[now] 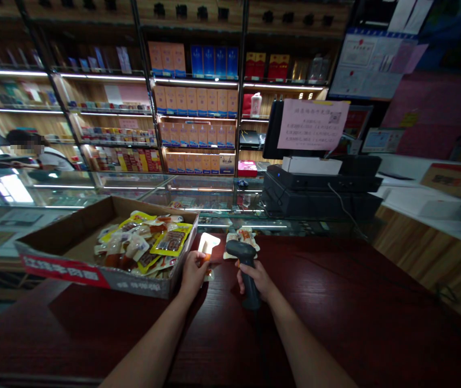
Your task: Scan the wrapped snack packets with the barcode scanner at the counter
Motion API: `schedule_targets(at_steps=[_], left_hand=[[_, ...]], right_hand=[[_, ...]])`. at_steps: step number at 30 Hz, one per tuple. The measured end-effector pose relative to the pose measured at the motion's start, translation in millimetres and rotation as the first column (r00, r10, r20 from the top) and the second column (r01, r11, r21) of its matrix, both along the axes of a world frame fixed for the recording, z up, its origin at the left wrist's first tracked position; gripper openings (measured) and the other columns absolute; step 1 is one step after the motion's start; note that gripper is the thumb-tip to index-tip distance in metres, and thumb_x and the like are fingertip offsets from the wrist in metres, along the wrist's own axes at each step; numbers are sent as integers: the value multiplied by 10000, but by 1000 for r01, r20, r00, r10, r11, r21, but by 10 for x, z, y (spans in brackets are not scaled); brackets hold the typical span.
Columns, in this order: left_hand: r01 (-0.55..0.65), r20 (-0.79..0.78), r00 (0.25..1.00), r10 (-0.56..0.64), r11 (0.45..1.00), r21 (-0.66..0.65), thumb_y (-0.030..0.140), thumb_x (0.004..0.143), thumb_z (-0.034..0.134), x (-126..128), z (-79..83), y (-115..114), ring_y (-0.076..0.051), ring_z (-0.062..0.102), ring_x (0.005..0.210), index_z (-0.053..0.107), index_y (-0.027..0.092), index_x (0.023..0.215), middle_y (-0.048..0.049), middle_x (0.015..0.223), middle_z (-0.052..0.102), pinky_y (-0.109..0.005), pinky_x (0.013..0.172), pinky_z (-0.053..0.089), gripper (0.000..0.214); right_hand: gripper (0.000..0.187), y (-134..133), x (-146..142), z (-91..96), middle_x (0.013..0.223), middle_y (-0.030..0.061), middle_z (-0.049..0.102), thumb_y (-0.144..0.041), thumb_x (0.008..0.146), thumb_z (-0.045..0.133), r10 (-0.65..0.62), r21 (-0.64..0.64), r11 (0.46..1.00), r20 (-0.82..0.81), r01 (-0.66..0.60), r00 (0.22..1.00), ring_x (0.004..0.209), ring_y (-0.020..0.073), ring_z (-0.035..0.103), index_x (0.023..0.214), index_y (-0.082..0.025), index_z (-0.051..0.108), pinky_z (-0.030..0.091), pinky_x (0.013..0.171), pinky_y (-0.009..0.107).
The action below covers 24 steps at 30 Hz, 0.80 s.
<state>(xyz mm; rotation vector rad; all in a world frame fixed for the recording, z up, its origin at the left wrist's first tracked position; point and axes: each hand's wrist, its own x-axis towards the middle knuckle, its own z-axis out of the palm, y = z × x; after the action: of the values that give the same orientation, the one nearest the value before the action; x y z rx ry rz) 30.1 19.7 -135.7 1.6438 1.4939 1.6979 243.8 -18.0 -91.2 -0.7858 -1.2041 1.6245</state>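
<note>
My right hand (257,278) is wrapped round the grip of a dark barcode scanner (248,269), its head turned toward the left. In my left hand (193,275) is a small snack packet (209,244), pinched by its lower part; its upper end is lit brightly. Just behind the scanner head, several more packets (249,236) lie on the dark red counter (222,334). Left of my left hand stands an open cardboard box (93,269) with many packets (133,242) in it, some with yellow edges.
Behind the counter's right half stands a black cash register (319,191) with a pink paper notice (311,124) on its screen. A glass display case (198,188) runs along the back. Shelves of boxed goods (196,102) line the wall. Another person (48,153) is at far left.
</note>
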Motion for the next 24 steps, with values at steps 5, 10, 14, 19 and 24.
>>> schedule_targets(at_steps=[5,10,14,19,24], left_hand=[[-30,-1,1000,30,999,-20,206,622,638,-9,29,-12,-195,577,815,580,186,729,-31,804,597,-355,808,451,123],[38,247,969,10,981,-188,277,555,714,36,57,-14,-200,615,738,615,154,794,-44,774,655,-341,723,485,287],[222,483,873,-75,941,-255,264,493,779,223,225,26,-182,635,651,608,126,880,-49,740,683,-305,631,503,445],[377,544,815,-200,896,-236,159,493,791,712,559,196,-163,642,611,598,134,893,-36,714,690,-291,618,513,445],[442,334,880,-337,840,-316,90,553,748,1361,689,411,-169,647,655,584,141,922,-24,713,670,-296,650,506,407]], right_hand=[[415,26,12,-46,507,-18,617,-472,677,683,9,5,1000,-13,-9,1000,346,121,542,886,-136,559,433,358,218],[447,54,16,-34,475,-17,606,-486,632,706,-29,-45,999,-38,27,999,330,121,527,861,-128,567,431,339,220],[420,124,128,93,439,-17,588,-494,608,719,-198,-135,971,-12,195,980,313,118,512,762,-132,574,436,329,228],[357,183,519,329,461,-5,607,-444,633,725,-308,-98,946,8,308,951,344,124,539,749,-135,588,470,359,241],[320,127,909,451,444,-12,599,-393,643,711,-435,-86,897,12,434,900,326,125,526,788,-145,572,461,332,239]])
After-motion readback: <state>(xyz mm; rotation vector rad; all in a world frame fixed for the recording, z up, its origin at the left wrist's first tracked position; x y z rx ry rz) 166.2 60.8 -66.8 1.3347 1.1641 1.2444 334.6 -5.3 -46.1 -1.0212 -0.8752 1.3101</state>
